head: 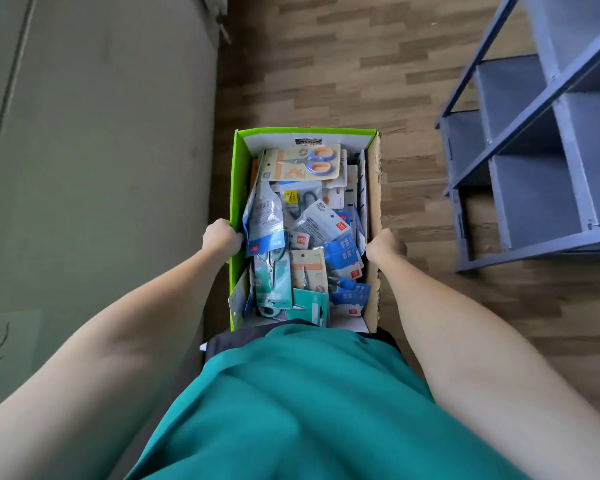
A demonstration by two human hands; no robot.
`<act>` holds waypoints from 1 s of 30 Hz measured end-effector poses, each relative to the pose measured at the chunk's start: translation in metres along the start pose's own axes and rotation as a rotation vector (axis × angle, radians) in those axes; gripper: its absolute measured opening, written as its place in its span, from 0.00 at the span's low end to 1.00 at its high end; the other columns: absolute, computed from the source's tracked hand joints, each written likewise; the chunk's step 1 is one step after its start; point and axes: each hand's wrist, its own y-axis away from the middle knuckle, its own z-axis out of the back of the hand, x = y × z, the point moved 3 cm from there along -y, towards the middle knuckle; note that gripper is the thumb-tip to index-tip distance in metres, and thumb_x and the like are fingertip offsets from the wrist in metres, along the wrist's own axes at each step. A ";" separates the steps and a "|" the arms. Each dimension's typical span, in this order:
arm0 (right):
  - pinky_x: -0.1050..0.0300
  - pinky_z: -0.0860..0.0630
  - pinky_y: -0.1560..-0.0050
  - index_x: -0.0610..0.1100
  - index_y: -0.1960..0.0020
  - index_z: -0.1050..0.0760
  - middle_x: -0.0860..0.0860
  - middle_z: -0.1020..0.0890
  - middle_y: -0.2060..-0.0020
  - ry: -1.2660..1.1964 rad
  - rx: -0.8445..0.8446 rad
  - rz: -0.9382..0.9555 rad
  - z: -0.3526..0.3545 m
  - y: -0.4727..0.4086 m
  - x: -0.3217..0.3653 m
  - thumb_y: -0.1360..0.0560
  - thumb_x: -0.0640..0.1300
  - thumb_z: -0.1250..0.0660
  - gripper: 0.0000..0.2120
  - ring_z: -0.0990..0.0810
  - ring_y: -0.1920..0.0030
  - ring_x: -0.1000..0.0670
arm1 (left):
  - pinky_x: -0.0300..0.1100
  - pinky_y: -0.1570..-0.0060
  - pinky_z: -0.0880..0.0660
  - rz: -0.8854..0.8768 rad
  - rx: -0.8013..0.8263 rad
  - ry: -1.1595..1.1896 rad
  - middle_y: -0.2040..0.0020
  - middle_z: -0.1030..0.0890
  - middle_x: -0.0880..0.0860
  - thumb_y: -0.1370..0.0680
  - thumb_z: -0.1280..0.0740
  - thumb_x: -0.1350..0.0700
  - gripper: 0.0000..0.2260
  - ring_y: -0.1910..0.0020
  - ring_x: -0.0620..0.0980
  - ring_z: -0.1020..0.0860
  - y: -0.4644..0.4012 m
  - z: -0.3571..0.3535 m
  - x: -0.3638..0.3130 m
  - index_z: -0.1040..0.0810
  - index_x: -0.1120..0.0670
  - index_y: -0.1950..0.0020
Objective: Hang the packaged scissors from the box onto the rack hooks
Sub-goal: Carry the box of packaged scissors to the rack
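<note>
Soft, even daylight, no glare; slight motion blur everywhere. Wide-angle lens bends the blue shelf unit [534,140] and forearms at the edges.

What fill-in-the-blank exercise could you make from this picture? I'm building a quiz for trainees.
1. Both hands, left and right, grip the long walls of the ____.
2. The box has a bright ____ left wall.
3. The top package at the far end holds scissors with ____ handles.

Missing words: box; green; blue
</note>
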 end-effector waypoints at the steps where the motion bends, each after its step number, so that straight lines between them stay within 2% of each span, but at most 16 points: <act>1: 0.52 0.23 0.55 0.37 0.43 0.25 0.41 0.19 0.47 -0.003 -0.010 -0.005 0.004 -0.005 0.003 0.22 0.35 0.38 0.09 0.20 0.47 0.40 | 0.47 0.52 0.22 -0.018 -0.005 -0.013 0.47 0.20 0.59 0.25 0.31 0.55 0.14 0.48 0.62 0.21 -0.005 0.004 -0.009 0.24 0.61 0.45; 5: 0.53 0.27 0.57 0.37 0.40 0.26 0.41 0.20 0.44 -0.024 -0.059 -0.043 0.019 -0.024 0.015 0.21 0.34 0.40 0.10 0.21 0.45 0.41 | 0.47 0.54 0.25 -0.062 -0.008 -0.028 0.45 0.21 0.60 0.25 0.31 0.55 0.14 0.47 0.62 0.22 -0.029 0.010 -0.042 0.24 0.62 0.44; 9: 0.52 0.23 0.51 0.37 0.40 0.25 0.41 0.20 0.43 -0.007 -0.100 -0.077 0.029 -0.049 0.033 0.20 0.35 0.40 0.11 0.21 0.44 0.41 | 0.46 0.52 0.25 -0.076 0.006 -0.019 0.43 0.21 0.60 0.25 0.31 0.55 0.15 0.45 0.61 0.22 -0.064 0.013 -0.068 0.25 0.61 0.41; 13: 0.53 0.25 0.56 0.38 0.41 0.25 0.42 0.20 0.46 -0.005 -0.126 -0.103 0.035 -0.073 0.062 0.20 0.36 0.40 0.10 0.21 0.46 0.42 | 0.48 0.50 0.23 -0.093 0.050 -0.017 0.43 0.21 0.60 0.25 0.32 0.55 0.15 0.46 0.61 0.22 -0.110 0.019 -0.088 0.25 0.61 0.41; 16: 0.52 0.23 0.55 0.38 0.40 0.25 0.42 0.19 0.45 -0.010 -0.135 -0.149 0.041 -0.089 0.087 0.20 0.36 0.40 0.10 0.20 0.46 0.41 | 0.46 0.51 0.24 -0.122 0.072 -0.023 0.43 0.21 0.60 0.25 0.31 0.54 0.16 0.46 0.61 0.21 -0.146 0.036 -0.111 0.24 0.61 0.40; 19: 0.53 0.24 0.56 0.37 0.40 0.25 0.42 0.20 0.45 0.008 -0.133 -0.193 0.049 -0.101 0.114 0.21 0.36 0.39 0.11 0.21 0.45 0.41 | 0.51 0.48 0.21 -0.133 0.114 -0.042 0.43 0.21 0.60 0.25 0.30 0.55 0.17 0.46 0.62 0.21 -0.179 0.050 -0.128 0.24 0.61 0.40; 22: 0.52 0.23 0.56 0.37 0.40 0.25 0.42 0.20 0.45 0.018 -0.143 -0.194 0.064 -0.116 0.146 0.21 0.36 0.38 0.11 0.21 0.46 0.41 | 0.49 0.46 0.22 -0.126 0.133 -0.023 0.41 0.21 0.61 0.25 0.31 0.56 0.17 0.44 0.62 0.22 -0.207 0.058 -0.139 0.25 0.62 0.39; 24: 0.53 0.23 0.62 0.37 0.42 0.24 0.43 0.20 0.49 0.046 -0.143 -0.187 0.075 -0.124 0.165 0.21 0.37 0.37 0.09 0.21 0.49 0.43 | 0.49 0.45 0.23 -0.133 0.139 -0.011 0.40 0.22 0.61 0.24 0.31 0.55 0.17 0.43 0.62 0.22 -0.224 0.065 -0.146 0.26 0.62 0.38; 26: 0.56 0.30 0.69 0.37 0.44 0.24 0.44 0.21 0.53 0.072 -0.128 -0.198 0.082 -0.128 0.180 0.21 0.38 0.37 0.08 0.22 0.53 0.44 | 0.50 0.44 0.23 -0.128 0.154 0.001 0.40 0.22 0.61 0.24 0.31 0.56 0.17 0.43 0.62 0.22 -0.235 0.073 -0.149 0.25 0.62 0.38; 30: 0.54 0.26 0.63 0.38 0.48 0.26 0.45 0.22 0.54 0.113 -0.148 -0.167 0.092 -0.142 0.207 0.20 0.41 0.37 0.07 0.22 0.54 0.44 | 0.52 0.48 0.21 -0.100 0.167 0.043 0.42 0.21 0.61 0.24 0.34 0.58 0.13 0.46 0.63 0.21 -0.252 0.084 -0.151 0.25 0.61 0.41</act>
